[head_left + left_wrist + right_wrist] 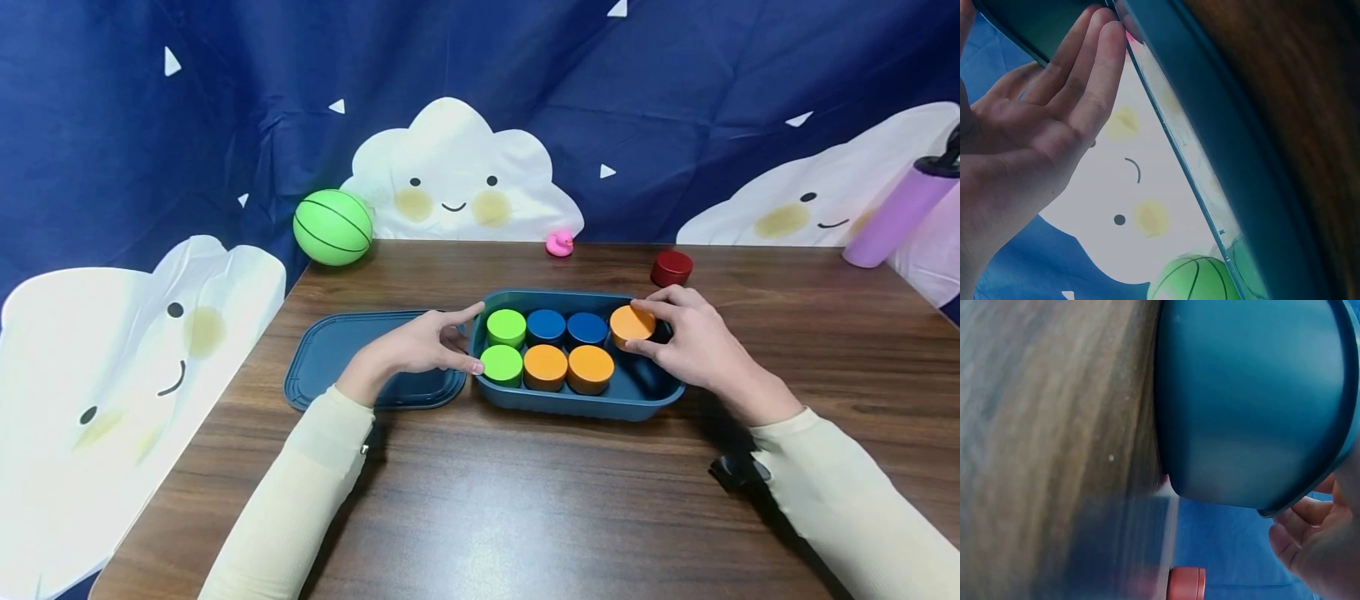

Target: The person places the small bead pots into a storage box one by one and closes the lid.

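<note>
A dark teal box (570,404) on the table holds several round pieces in two rows. Two green pieces (506,328) lie at its left end, two blue pieces (546,327) in the back row, and two orange pieces (545,367) in front. My right hand (693,342) pinches a third orange piece (632,325) between thumb and fingers, inside the box at the right of the back row. At the box's left end my left hand (420,343) rests with fingers and thumb spread, nearly straight, by the rim. The right wrist view hides the pinched piece behind the box wall (1247,400).
A dark teal lid (330,358) lies left of the box, partly under the left hand. Behind stand a red round piece (672,267), a pink toy duck (559,242), a green ball (333,227) and a purple bottle (900,212). A patterned blue curtain (480,58) hangs behind.
</note>
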Motion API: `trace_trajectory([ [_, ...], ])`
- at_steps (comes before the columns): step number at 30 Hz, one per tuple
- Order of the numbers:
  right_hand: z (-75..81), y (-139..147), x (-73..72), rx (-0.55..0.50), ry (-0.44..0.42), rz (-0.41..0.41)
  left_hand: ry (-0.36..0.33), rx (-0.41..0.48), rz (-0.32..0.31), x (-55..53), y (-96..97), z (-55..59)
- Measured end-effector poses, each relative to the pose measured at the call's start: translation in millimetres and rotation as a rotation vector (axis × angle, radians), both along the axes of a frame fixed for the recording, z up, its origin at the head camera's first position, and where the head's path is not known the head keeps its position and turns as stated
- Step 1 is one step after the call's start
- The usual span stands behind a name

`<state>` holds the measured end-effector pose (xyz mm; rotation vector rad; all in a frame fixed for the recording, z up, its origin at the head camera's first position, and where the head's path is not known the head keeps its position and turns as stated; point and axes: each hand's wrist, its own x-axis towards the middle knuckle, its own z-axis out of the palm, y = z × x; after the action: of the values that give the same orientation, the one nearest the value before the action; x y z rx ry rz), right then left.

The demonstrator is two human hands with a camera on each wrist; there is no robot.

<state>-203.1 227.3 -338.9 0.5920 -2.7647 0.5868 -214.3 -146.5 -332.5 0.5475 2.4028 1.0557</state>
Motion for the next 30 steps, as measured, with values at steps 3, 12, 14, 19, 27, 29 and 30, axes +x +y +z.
trace_trajectory([
  [3,1.0,0,0.5,0.036,-0.01,0.001,0.0,-0.002,0.001,0.1,0.4,0.5],
  [12,3.2,0,-1.4,0.109,-0.035,0.044,-0.005,-0.001,0.006,1.2,1.4,2.7],
  [14,3.3,-1,-1.6,0.122,-0.037,0.05,-0.008,0.001,0.006,1.5,1.5,2.9],
  [19,4.2,-2,-0.4,0.166,-0.022,0.055,-0.015,0.002,0.009,1.3,2.1,2.6],
  [27,9.0,-4,1.6,0.272,0.005,0.11,-0.008,-0.011,0.015,1.0,2.6,1.8],
  [29,9.9,-4,2.0,0.294,-0.004,0.12,-0.01,-0.011,0.018,1.2,2.5,1.5],
  [30,10.5,-5,2.3,0.301,-0.013,0.122,-0.01,-0.012,0.019,1.1,2.4,1.1],
])
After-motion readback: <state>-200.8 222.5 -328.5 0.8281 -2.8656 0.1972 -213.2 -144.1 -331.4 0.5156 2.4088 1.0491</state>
